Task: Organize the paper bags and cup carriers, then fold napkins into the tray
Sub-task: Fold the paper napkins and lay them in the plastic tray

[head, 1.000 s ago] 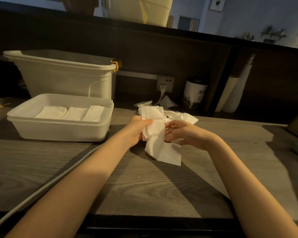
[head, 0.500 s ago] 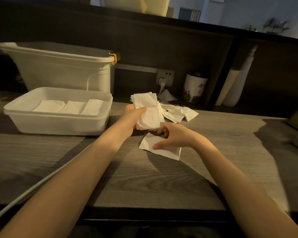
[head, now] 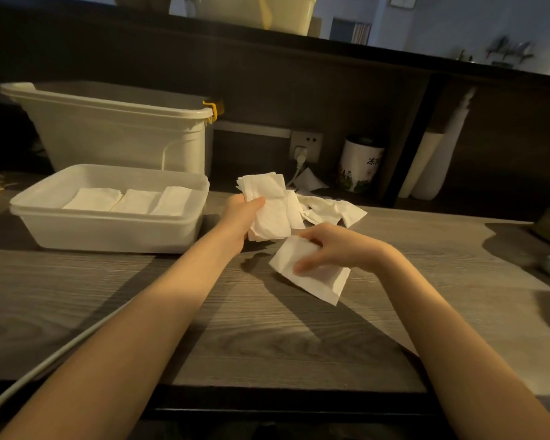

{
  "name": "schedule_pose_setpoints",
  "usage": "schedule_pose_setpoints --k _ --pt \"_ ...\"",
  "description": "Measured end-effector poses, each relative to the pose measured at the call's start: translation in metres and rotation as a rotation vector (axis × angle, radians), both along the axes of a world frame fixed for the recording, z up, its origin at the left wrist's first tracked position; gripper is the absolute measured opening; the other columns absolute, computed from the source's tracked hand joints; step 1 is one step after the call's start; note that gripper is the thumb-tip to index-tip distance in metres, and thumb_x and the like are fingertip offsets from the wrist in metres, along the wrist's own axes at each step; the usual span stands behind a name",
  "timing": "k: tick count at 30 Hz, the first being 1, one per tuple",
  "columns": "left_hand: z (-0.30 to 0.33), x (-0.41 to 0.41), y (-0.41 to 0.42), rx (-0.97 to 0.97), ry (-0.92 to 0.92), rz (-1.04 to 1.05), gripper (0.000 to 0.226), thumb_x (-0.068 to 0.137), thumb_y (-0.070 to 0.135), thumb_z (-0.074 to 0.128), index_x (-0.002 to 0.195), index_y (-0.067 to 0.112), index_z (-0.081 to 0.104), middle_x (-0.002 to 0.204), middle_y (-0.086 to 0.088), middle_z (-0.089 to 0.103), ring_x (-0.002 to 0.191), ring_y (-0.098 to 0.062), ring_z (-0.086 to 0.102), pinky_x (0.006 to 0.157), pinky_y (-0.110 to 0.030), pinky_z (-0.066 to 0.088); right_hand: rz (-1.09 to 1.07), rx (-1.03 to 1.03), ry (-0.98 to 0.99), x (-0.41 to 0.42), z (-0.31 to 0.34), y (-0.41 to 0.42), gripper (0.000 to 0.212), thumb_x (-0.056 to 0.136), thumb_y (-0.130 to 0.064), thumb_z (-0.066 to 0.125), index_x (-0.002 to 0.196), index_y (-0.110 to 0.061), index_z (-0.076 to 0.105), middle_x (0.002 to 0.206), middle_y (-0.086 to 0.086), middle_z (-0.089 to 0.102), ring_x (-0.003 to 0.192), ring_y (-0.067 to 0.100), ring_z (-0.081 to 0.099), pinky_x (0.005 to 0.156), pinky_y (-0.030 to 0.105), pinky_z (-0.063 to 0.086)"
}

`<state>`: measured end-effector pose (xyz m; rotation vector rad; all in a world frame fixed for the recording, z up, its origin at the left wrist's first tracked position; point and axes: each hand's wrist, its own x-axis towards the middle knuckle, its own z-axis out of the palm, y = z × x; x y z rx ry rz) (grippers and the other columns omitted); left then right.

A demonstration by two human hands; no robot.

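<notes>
Head view gives me both bare forearms reaching over the grey wood-grain surface (head: 204,328). My left hand (head: 242,214) is clenched around a stack of napkins (head: 269,208), thumb on top, holding it up off the surface toward the far edge. My right hand (head: 334,249) presses down on a single napkin (head: 315,281) lying flat on the surface, fingers curled over its upper edge and thumb on its face; that sheet sits just nearer me than the held stack. More loose napkins (head: 334,211) lie crumpled behind the two hands, close to the far edge.

Toward the far left corner sits the white tray (head: 108,230), with three folded napkins (head: 131,201) laid in a row on its floor, overlapping slightly. Behind the tray stands a larger pale bin (head: 115,138) with a yellow clip at its right rim. A wall socket (head: 305,146) with a plug in it and a white patterned cup (head: 359,165) stand in the dark recess beyond the far edge. A grey cable (head: 45,366) runs across the near left corner.
</notes>
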<state>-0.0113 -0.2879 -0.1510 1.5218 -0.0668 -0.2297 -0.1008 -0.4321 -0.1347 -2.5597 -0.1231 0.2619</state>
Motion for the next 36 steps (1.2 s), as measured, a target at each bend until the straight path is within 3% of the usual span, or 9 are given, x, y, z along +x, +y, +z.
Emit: schedule_pose_setpoints --k 3,8,13,16,20,24,27,32,36 --pt "0.000 -0.003 -0.003 -0.001 0.043 -0.036 0.035 0.096 0.019 0.049 0.130 0.012 0.046 0.124 -0.008 0.057 0.111 -0.027 0.057 0.088 -0.039 0.051 -0.071 0.305 -0.086 -0.008 0.011 -0.005 0.007 0.086 -0.025 0.065 0.089 -0.021 0.061 0.091 -0.003 0.063 0.086 0.012 0.060 0.078 0.021 0.048" --pt "-0.001 -0.013 -0.010 0.006 0.113 -0.185 0.035 0.095 0.023 0.051 0.128 0.014 0.046 0.117 -0.009 0.058 0.100 -0.026 0.058 0.082 -0.042 0.052 -0.320 0.717 -0.283 0.000 0.006 -0.001 0.035 0.083 -0.027 0.067 0.115 -0.026 0.053 0.107 -0.004 0.060 0.096 0.016 0.062 0.077 0.029 0.054" --pt "-0.003 -0.017 -0.015 0.013 0.041 -0.301 0.033 0.098 0.024 0.045 0.131 0.020 0.044 0.107 -0.004 0.061 0.097 -0.022 0.059 0.078 -0.038 0.053 -0.552 0.659 -0.390 0.010 -0.008 0.007 0.061 0.080 -0.033 0.072 0.132 -0.020 0.043 0.118 0.000 0.053 0.100 0.017 0.057 0.082 0.034 0.053" --pt "-0.002 -0.020 -0.015 -0.037 0.033 -0.379 0.035 0.099 0.026 0.040 0.133 0.020 0.042 0.104 -0.003 0.060 0.095 -0.020 0.059 0.076 -0.036 0.053 -0.626 0.659 -0.451 0.013 -0.011 0.010 0.061 0.079 -0.032 0.073 0.131 -0.019 0.043 0.119 0.001 0.051 0.098 0.015 0.054 0.079 0.029 0.050" --pt "0.002 -0.023 -0.015 -0.119 0.126 -0.454 0.042 0.097 0.047 0.034 0.130 0.023 0.043 0.108 -0.007 0.061 0.096 -0.022 0.063 0.078 -0.037 0.054 -0.688 0.672 -0.482 0.015 -0.013 0.008 0.061 0.077 -0.032 0.074 0.128 -0.020 0.044 0.122 0.001 0.051 0.097 0.013 0.052 0.068 0.021 0.046" --pt "0.001 -0.028 -0.015 0.085 -0.076 -0.494 0.043 0.090 0.029 0.057 0.130 0.018 0.045 0.107 0.001 0.061 0.098 -0.015 0.060 0.084 -0.033 0.053 -0.681 0.644 -0.499 0.014 -0.015 0.005 0.062 0.076 -0.032 0.075 0.129 -0.018 0.045 0.122 0.002 0.052 0.100 0.014 0.052 0.077 0.026 0.048" --pt "-0.002 -0.026 -0.015 0.148 -0.139 -0.448 0.041 0.089 0.011 0.059 0.128 0.017 0.046 0.111 0.001 0.060 0.097 -0.013 0.057 0.074 -0.026 0.052 -0.623 0.648 -0.489 0.013 -0.013 0.004 0.056 0.081 -0.031 0.071 0.128 -0.018 0.045 0.118 0.000 0.052 0.098 0.013 0.055 0.076 0.026 0.052" --pt "0.001 -0.019 -0.012 0.093 -0.115 -0.303 0.038 0.092 0.013 0.054 0.129 0.016 0.046 0.122 -0.007 0.057 0.105 -0.019 0.056 0.081 -0.033 0.050 -0.576 0.680 -0.612 0.012 -0.006 -0.006 0.039 0.087 -0.019 0.065 0.121 -0.018 0.047 0.092 -0.007 0.064 0.076 0.005 0.064 0.056 0.016 0.054" --pt "0.004 -0.012 -0.007 -0.014 -0.053 -0.135 0.041 0.093 0.016 0.054 0.132 0.014 0.043 0.123 -0.007 0.055 0.109 -0.022 0.055 0.085 -0.036 0.050 -0.639 0.515 -0.706 0.016 -0.007 -0.024 0.031 0.089 -0.019 0.063 0.117 -0.017 0.051 0.099 0.000 0.065 0.086 0.013 0.064 0.072 0.026 0.055"
